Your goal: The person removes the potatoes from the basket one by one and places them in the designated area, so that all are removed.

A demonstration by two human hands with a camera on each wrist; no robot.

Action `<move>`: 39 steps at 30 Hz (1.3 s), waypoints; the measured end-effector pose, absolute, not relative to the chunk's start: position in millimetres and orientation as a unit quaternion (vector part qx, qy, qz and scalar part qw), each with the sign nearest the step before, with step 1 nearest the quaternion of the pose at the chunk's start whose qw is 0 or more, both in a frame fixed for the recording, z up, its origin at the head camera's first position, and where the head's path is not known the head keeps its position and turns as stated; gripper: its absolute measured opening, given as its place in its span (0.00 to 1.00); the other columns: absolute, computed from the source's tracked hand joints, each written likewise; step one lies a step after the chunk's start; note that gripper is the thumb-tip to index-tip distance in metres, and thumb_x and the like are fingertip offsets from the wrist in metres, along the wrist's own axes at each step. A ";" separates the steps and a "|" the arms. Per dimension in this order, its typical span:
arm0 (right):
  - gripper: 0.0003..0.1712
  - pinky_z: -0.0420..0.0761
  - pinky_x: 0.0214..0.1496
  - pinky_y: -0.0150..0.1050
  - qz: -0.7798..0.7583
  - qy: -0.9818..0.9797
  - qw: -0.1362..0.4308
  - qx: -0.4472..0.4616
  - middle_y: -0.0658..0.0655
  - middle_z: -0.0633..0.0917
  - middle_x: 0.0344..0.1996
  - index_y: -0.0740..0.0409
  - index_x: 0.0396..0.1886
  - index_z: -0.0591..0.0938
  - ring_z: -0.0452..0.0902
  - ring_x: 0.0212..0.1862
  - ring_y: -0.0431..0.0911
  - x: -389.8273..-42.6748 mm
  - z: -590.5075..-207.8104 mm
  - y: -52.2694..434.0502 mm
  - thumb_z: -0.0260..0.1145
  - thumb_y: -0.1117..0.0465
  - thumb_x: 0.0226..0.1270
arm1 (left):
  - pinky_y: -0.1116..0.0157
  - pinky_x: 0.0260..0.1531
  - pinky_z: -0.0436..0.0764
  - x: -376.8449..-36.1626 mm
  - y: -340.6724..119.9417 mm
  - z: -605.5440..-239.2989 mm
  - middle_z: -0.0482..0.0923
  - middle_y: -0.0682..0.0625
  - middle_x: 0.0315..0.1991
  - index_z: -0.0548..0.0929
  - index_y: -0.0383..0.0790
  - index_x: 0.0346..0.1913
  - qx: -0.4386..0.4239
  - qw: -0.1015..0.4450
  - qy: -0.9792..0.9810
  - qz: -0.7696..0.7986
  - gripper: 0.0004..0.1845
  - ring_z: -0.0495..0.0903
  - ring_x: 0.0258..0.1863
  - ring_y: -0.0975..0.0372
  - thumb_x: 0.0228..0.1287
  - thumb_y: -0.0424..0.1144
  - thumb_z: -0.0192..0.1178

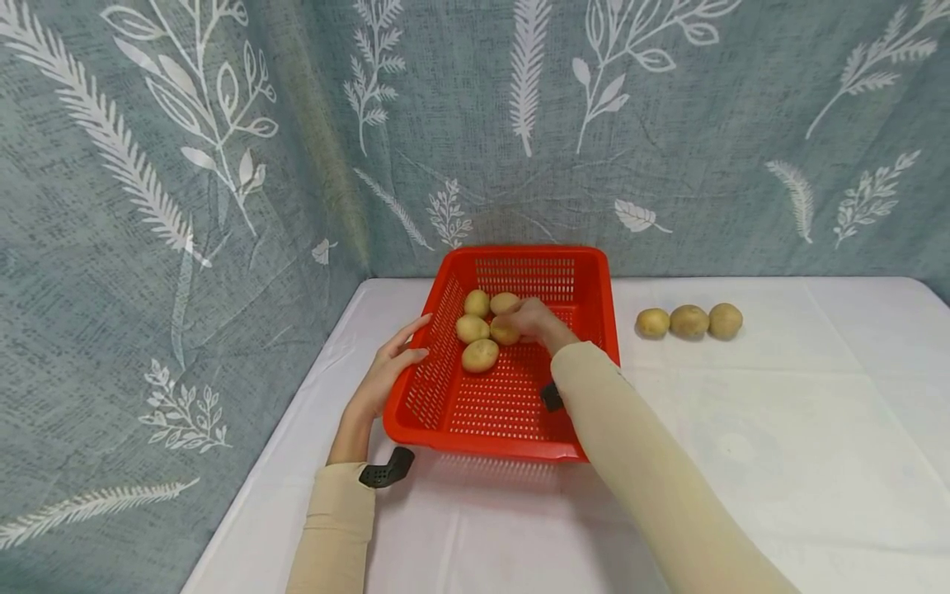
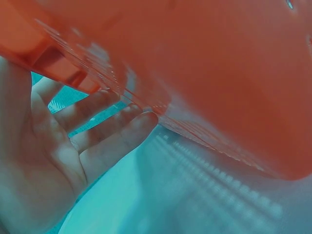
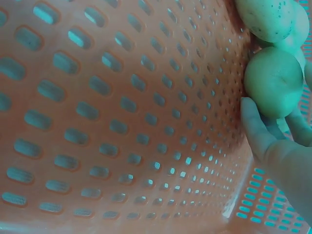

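A red perforated plastic basket (image 1: 490,450) sits on the white-covered table, with several potatoes gathered in its left half. Inside it, my right hand (image 1: 536,320) pinches one potato (image 1: 504,332) among the others. The right wrist view shows fingers and thumb around that potato (image 3: 274,82), close to other potatoes (image 3: 268,18). My left hand (image 1: 382,375) touches the basket's left rim from outside. In the left wrist view its fingers (image 2: 122,139) are fairly straight, with their tips against the basket's outer wall (image 2: 219,83); the thumb cannot be made out there.
Three potatoes (image 1: 688,322) lie in a row on the white tablecloth (image 1: 801,429), right of the basket. A grey-green curtain (image 1: 475,157) with white leaf prints hangs behind the table and along its left side.
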State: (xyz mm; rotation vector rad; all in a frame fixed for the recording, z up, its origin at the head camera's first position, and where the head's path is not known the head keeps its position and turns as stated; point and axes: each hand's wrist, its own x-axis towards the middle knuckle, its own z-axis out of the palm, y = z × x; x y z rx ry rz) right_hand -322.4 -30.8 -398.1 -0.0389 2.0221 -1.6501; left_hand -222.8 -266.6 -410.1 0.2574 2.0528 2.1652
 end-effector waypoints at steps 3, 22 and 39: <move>0.22 0.74 0.54 0.43 -0.576 0.775 0.260 -0.021 0.57 0.80 0.44 0.66 0.51 0.79 0.74 0.45 0.50 -316.5 -389.4 -30.7 0.67 0.62 0.57 | 0.58 0.39 0.81 -222.6 -266.5 -410.1 0.61 0.33 0.63 0.57 0.43 0.74 0.087 0.073 0.682 0.723 0.31 0.76 0.47 0.50 0.69 0.31 0.46; 0.19 0.78 0.45 0.38 -0.521 0.810 0.262 -0.062 0.60 0.81 0.36 0.67 0.45 0.80 0.76 0.39 0.49 -331.9 -398.9 -32.2 0.72 0.62 0.57 | 0.58 0.40 0.81 -222.1 -265.5 -408.7 0.61 0.34 0.63 0.57 0.44 0.74 0.084 0.072 0.685 0.720 0.31 0.75 0.48 0.49 0.69 0.32 0.46; 0.21 0.77 0.49 0.41 -0.540 0.810 0.229 -0.021 0.55 0.76 0.36 0.67 0.49 0.75 0.72 0.37 0.47 -319.7 -386.9 -29.4 0.69 0.63 0.59 | 0.58 0.39 0.81 -222.0 -265.8 -409.6 0.62 0.33 0.62 0.57 0.44 0.74 0.080 0.072 0.687 0.719 0.31 0.76 0.47 0.50 0.69 0.32 0.46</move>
